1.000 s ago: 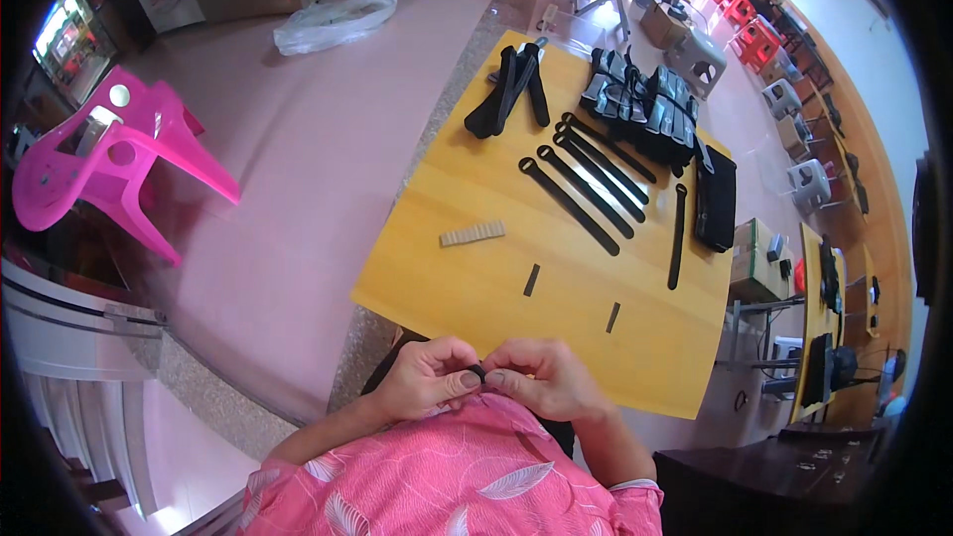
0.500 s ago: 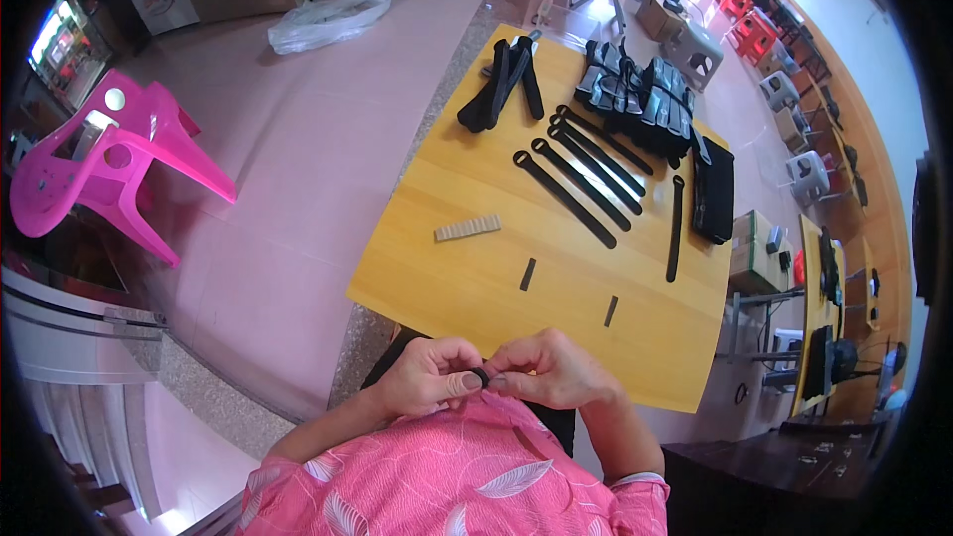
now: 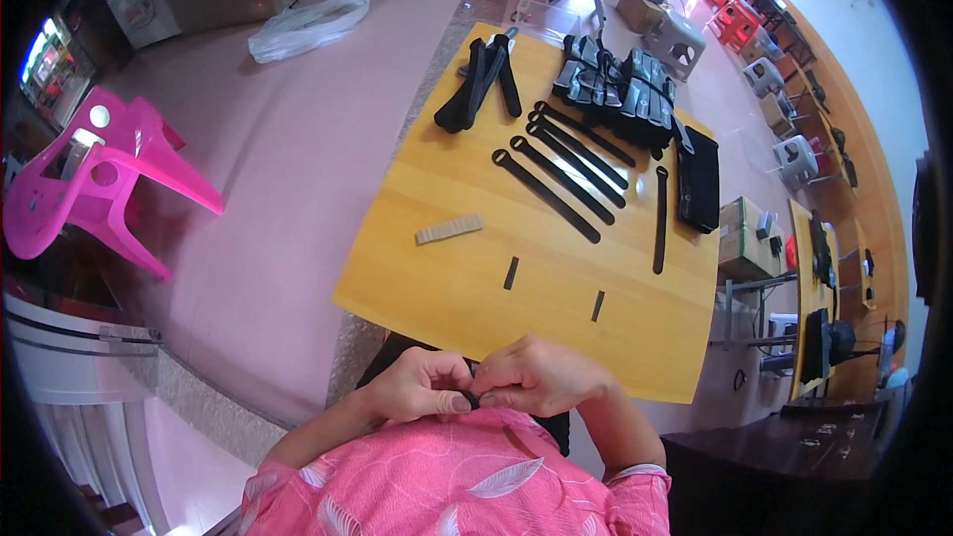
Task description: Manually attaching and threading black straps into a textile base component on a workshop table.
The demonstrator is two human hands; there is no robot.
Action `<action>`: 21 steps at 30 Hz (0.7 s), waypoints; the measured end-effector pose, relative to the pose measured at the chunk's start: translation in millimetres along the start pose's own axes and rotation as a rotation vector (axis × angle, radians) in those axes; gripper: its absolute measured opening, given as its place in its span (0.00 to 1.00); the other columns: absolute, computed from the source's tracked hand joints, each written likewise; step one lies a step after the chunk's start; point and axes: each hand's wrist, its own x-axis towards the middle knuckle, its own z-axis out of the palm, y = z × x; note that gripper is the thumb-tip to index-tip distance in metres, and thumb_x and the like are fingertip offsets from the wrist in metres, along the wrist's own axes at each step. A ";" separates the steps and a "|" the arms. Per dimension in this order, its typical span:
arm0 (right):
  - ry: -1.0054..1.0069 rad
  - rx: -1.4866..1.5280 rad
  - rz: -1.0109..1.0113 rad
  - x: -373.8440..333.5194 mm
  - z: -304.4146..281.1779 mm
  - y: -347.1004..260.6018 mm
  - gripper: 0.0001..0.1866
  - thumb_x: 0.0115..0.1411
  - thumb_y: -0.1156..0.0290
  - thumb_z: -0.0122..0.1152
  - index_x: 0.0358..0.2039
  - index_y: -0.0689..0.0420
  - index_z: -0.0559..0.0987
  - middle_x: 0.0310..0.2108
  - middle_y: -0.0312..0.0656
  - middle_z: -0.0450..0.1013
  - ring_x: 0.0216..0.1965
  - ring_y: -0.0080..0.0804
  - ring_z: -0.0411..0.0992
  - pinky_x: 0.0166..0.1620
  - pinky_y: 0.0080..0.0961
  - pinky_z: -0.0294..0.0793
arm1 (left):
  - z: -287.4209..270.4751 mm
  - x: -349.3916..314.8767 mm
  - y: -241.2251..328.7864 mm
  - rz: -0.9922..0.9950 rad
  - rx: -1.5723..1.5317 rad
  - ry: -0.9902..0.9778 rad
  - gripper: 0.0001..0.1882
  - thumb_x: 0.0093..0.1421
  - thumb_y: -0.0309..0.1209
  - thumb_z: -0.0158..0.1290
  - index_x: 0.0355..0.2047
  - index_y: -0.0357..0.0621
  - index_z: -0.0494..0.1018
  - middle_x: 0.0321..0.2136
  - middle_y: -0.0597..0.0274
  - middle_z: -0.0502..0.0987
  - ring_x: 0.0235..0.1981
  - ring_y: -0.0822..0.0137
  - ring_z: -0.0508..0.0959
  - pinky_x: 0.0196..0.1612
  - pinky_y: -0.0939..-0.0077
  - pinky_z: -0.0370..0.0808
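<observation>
Close to my body, just off the near edge of the wooden table (image 3: pixel 397 288), my left hand (image 3: pixel 419 384) and my right hand (image 3: pixel 538 377) meet fingertip to fingertip. Both pinch a small black piece (image 3: pixel 473 400); it looks like the end of a strap, but fingers cover most of it. Two short dark strips (image 3: pixel 511 273) lie on the tabletop beyond my hands. A beige ridged strip (image 3: pixel 449 229) is to their left. Farther off, several black straps with ring ends (image 3: pixel 546 196) lie side by side, and one separate strap (image 3: pixel 661 220) lies to the right.
At the table's far side are bundled black straps with grey parts (image 3: pixel 620 89), a folded pile of black straps (image 3: pixel 476 89) and a black flat bundle (image 3: pixel 699 179). A pink plastic chair (image 3: pixel 119 179) stands left. On the floor lies a clear plastic bag (image 3: pixel 308 28). Boxes (image 3: pixel 747 238) stand right.
The view has shifted slightly, so the table and its things appear a little farther left. My fingers have closed more over the black piece, and my right hand has turned slightly.
</observation>
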 end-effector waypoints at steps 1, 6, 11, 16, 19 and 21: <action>0.002 -0.002 0.001 -0.2 0.2 -0.4 0.07 0.54 0.75 0.64 0.34 0.62 0.79 0.28 0.48 0.75 0.30 0.46 0.75 0.34 0.33 0.73 | 0.0 0.0 -0.1 0.007 0.006 -0.020 0.10 0.57 0.28 0.62 0.35 0.37 0.73 0.25 0.68 0.75 0.23 0.80 0.73 0.26 0.85 0.69; 0.071 0.053 0.086 -4.1 10.0 -1.4 0.05 0.53 0.78 0.60 0.32 0.62 0.79 0.27 0.48 0.75 0.27 0.44 0.74 0.31 0.31 0.72 | -1.4 -0.7 2.7 0.014 0.061 -0.032 0.10 0.57 0.28 0.62 0.34 0.37 0.73 0.24 0.70 0.74 0.24 0.81 0.72 0.26 0.86 0.68; 0.127 0.174 0.190 -2.5 12.0 -11.5 0.06 0.50 0.81 0.56 0.29 0.63 0.79 0.22 0.43 0.73 0.22 0.28 0.70 0.27 0.25 0.68 | -1.8 2.1 3.1 0.024 0.073 -0.047 0.09 0.57 0.28 0.62 0.33 0.38 0.73 0.22 0.71 0.73 0.23 0.82 0.71 0.25 0.86 0.67; 0.179 0.308 0.347 -6.7 25.3 6.0 0.07 0.49 0.81 0.54 0.29 0.65 0.79 0.20 0.34 0.71 0.23 0.16 0.65 0.25 0.18 0.63 | -3.7 4.9 2.7 0.105 0.254 -0.012 0.08 0.58 0.27 0.61 0.33 0.38 0.73 0.22 0.71 0.71 0.23 0.82 0.70 0.24 0.85 0.66; 0.269 0.587 0.381 -6.7 33.3 16.5 0.06 0.50 0.80 0.53 0.27 0.65 0.78 0.21 0.30 0.70 0.23 0.15 0.64 0.24 0.17 0.62 | 2.0 11.4 -14.4 0.307 0.271 0.083 0.08 0.58 0.26 0.61 0.35 0.37 0.73 0.23 0.70 0.73 0.24 0.82 0.71 0.24 0.85 0.68; 0.332 0.742 0.417 -8.4 32.9 19.6 0.05 0.52 0.79 0.53 0.26 0.64 0.77 0.21 0.29 0.70 0.23 0.14 0.63 0.24 0.16 0.60 | 13.0 8.4 -12.4 0.195 0.063 0.164 0.09 0.59 0.26 0.60 0.36 0.36 0.72 0.25 0.68 0.74 0.25 0.80 0.72 0.26 0.85 0.69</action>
